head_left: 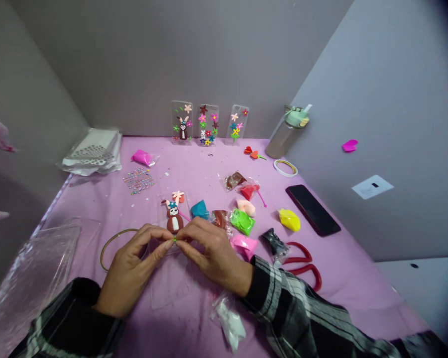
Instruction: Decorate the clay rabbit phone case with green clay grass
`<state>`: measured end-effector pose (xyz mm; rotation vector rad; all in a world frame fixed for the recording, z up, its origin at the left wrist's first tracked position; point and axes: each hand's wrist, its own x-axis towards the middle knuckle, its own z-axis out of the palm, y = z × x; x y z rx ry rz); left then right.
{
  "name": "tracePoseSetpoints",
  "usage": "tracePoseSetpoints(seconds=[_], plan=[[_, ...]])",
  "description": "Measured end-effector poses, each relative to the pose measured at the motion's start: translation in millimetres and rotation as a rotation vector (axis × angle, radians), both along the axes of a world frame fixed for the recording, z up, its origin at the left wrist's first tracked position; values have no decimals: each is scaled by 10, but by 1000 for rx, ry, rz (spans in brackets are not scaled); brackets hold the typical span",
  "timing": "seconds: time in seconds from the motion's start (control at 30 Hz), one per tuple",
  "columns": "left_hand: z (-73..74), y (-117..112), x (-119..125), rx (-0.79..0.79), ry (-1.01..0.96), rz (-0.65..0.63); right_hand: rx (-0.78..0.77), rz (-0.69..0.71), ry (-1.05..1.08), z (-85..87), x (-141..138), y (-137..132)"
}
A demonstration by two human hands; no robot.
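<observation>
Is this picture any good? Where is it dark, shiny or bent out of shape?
In the head view: the right-hand corners fall to black; the pink cloth dims toward the bottom; the clear plastic at left shows glare; the bottle leans, perhaps from lens stretch; the green bit between left hand and right hand lacks detail.

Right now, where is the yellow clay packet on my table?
In the head view, the yellow clay packet lies on the right side of the table, just left of the dark smartphone and beyond the black clay packet.
</observation>
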<state>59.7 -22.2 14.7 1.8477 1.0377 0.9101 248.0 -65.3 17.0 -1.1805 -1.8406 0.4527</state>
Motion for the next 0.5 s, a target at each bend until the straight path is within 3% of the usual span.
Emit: tracePoseSetpoints(seconds=[0.23,0.37,0.5], plan=[[22,-6,1,11,8,17,-14,-19,21,-19,-3,-2],[40,-8,-42,-68,-45,3,-93,-109,106,-37,9,20],[34,16,-56,-101,-62,80,-138,-135,135,-61,27,50]])
